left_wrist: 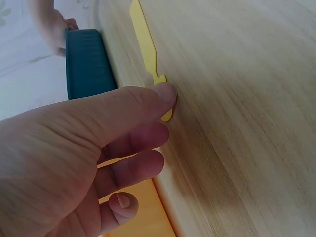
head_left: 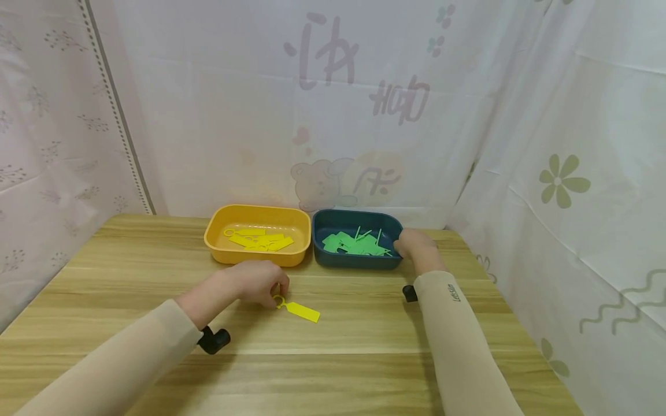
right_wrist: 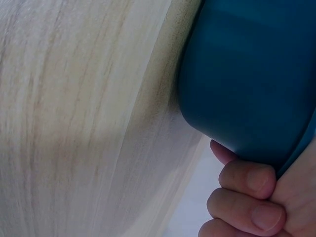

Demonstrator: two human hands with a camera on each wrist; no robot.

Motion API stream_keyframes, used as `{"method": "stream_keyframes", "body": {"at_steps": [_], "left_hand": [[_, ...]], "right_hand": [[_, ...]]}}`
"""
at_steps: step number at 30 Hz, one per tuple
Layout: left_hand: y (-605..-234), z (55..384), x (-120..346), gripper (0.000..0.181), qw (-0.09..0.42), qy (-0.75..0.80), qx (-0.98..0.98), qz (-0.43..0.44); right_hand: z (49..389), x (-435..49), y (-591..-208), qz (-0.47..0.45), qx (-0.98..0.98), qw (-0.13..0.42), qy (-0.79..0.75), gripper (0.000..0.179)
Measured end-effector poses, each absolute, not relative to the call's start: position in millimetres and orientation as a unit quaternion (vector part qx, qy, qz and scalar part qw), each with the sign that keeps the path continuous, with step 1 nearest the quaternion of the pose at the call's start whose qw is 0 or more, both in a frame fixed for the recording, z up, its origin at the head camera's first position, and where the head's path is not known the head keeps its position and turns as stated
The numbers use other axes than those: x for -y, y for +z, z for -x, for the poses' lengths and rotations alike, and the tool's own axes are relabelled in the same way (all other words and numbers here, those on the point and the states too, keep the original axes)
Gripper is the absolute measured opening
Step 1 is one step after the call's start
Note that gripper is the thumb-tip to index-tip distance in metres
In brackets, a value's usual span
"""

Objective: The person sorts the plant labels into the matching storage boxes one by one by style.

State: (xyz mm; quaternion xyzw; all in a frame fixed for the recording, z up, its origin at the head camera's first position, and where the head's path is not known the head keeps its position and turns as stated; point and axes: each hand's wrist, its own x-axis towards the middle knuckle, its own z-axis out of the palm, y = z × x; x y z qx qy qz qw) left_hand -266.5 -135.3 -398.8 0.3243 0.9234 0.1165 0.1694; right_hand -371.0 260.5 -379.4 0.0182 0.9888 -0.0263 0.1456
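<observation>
With thumb and fingertips my left hand point(head_left: 258, 281) pinches the ring end of a flat yellow tag point(head_left: 303, 312) close over the table. In the left wrist view the thumb covers part of the ring, and the tag's blade point(left_wrist: 144, 39) points away from the hand. My right hand point(head_left: 418, 249) grips the right end of a dark teal bin point(head_left: 356, 262) at its rim. Seen from the right wrist, curled fingers point(right_wrist: 247, 197) lie against the bin's outer wall; the thumb is hidden. Several green tags point(head_left: 359, 244) lie jumbled inside the teal bin, a few tilted up.
Left of the teal bin, almost touching it, stands a yellow-orange bin point(head_left: 257, 258) with several yellow tags point(head_left: 260, 240) in it. Both bins sit at the back of the wood-grain table point(head_left: 333, 370). Printed white curtains point(head_left: 218, 115) hang behind and at the sides.
</observation>
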Motion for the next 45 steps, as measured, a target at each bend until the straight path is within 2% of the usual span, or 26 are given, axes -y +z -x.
{"method": "stream_keyframes", "body": {"at_steps": [12, 20, 22, 27, 39, 45], "left_hand": [[-397.2, 266.1, 134.9, 0.017, 0.162, 0.104, -0.921, -0.339], [-396.8, 269.3, 137.7, 0.006, 0.162, 0.102, -0.912, -0.364], [-396.9, 270.2, 138.1, 0.004, 0.154, 0.1, -0.909, -0.374], [-397.2, 271.9, 138.8, 0.016, 0.131, 0.094, -0.91, -0.383], [-386.4, 272.2, 140.9, 0.016, 0.082, 0.117, -0.917, -0.373], [-371.8, 274.1, 144.9, 0.018, 0.041, 0.146, -0.918, -0.366]], "right_hand": [[370.9, -260.8, -379.4, -0.019, -0.989, 0.147, -0.029, 0.05], [371.3, -260.7, -378.8, -0.021, -0.988, 0.148, -0.033, 0.05], [370.9, -260.7, -378.8, -0.021, -0.988, 0.147, -0.033, 0.05], [369.8, -261.1, -379.2, -0.019, -0.989, 0.145, -0.028, 0.049], [369.2, -260.0, -379.5, -0.018, -0.99, 0.14, -0.028, 0.048], [367.4, -258.4, -378.2, -0.018, -0.99, 0.136, -0.026, 0.049]]}}
